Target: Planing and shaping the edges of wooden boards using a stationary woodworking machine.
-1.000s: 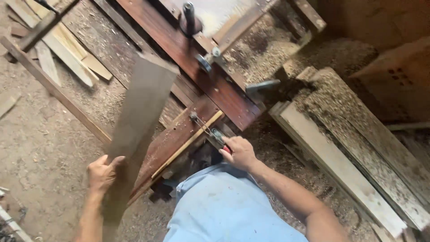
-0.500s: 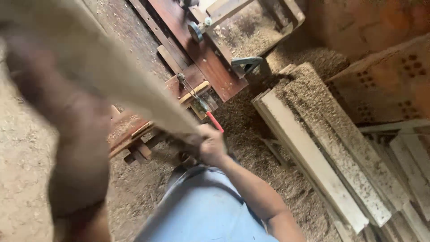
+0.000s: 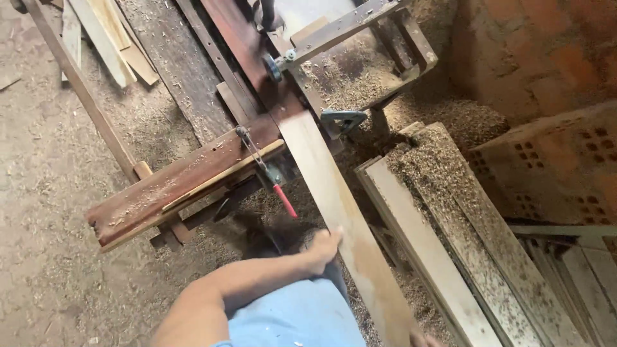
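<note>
I see a red-handled tool (image 3: pixel 283 198) on the reddish bench left, sawdust-covered planks (image 3: pixel 450 212) right, brick wall (image 3: pixel 546 58) far right.

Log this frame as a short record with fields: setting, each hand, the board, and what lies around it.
setting: sawdust-covered workshop floor, brick wall at right
left hand: flat against the left edge of the plank
right hand: only a sliver at the bottom edge, by the plank's near end; grip cannot be told
plank: long, pale, lying lengthwise on the machine, running toward the person
beside it: red-handled tool on the side bench
right of it: stacked boards heaped with sawdust
</note>
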